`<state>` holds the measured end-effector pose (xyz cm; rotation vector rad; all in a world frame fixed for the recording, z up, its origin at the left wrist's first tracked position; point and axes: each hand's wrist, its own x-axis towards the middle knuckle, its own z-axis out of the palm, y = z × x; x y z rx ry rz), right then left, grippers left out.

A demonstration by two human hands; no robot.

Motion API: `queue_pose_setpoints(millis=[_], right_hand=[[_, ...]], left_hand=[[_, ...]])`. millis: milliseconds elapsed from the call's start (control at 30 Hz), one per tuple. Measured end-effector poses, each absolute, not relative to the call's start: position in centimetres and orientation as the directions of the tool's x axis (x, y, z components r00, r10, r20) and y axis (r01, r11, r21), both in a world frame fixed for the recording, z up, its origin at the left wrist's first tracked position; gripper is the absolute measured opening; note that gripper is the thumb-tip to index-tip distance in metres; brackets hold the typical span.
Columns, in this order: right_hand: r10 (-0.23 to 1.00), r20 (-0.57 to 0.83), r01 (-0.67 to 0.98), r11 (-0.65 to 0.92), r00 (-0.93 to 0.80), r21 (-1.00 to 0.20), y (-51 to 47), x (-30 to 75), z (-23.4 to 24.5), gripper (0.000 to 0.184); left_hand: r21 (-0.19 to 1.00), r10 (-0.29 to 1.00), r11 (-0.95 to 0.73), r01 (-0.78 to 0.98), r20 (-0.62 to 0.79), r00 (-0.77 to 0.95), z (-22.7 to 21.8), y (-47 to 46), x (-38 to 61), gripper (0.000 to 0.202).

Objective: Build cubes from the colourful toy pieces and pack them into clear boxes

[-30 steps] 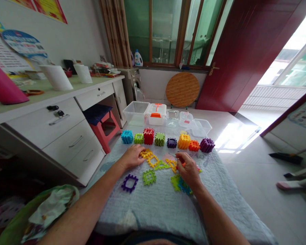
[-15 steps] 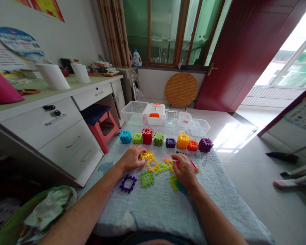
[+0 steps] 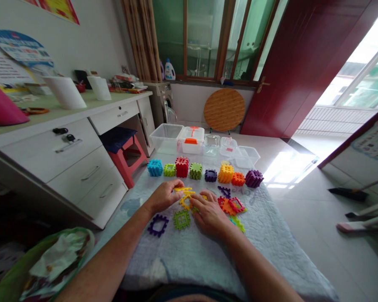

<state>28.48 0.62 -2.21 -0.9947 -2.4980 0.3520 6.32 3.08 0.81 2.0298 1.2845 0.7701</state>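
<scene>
Left hand (image 3: 164,197), centre of frame: grip closed, thumb and fingers pinching thin yellow pieces (image 3: 184,190), seen nearly edge-on. Exact count of pieces not resolvable.

Right hand (image 3: 210,214), just right of centre: palm down, fingers reaching toward the left hand, over a loose yellow frame (image 3: 185,204) and partly hidden yellow and green bits. Cannot tell whether this grip holds anything; the fingers hide the contact.

Loose pieces on the cloth-covered table (image 3: 176,256): purple square frame (image 3: 158,225) and green window piece (image 3: 182,219), side by side, lower centre-left, nearer the frame's bottom edge than the hands. Right of the right hand: orange piece (image 3: 226,206) against a pink frame (image 3: 237,204); a purple triangular piece (image 3: 224,191) just above them; a lime piece (image 3: 238,223) below, partly covered by the right hand.

Row of stacked pieces above the hands, left to right: blue stack (image 3: 155,168), small lime stack (image 3: 169,170), red stack (image 3: 182,168), green stack (image 3: 195,171), dark purple stack (image 3: 211,175), yellow stack (image 3: 226,174), orange stack (image 3: 238,179), purple stack (image 3: 254,178).

Behind the row, mid-frame: clear bin (image 3: 164,142) at left, then lidded box (image 3: 192,147) with orange latch, then smaller clear containers (image 3: 228,147).
</scene>
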Motion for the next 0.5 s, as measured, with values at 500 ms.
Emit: queue_pose_setpoints(millis=[500], right_hand=[[0.703,0.313,0.617,0.711,-0.639,-0.336,0.1,28.5,-2.7,0.023]], left_hand=[[0.696,0.939,-0.324,0.64,0.153,0.309,-0.2,2.9,7.5,0.027]])
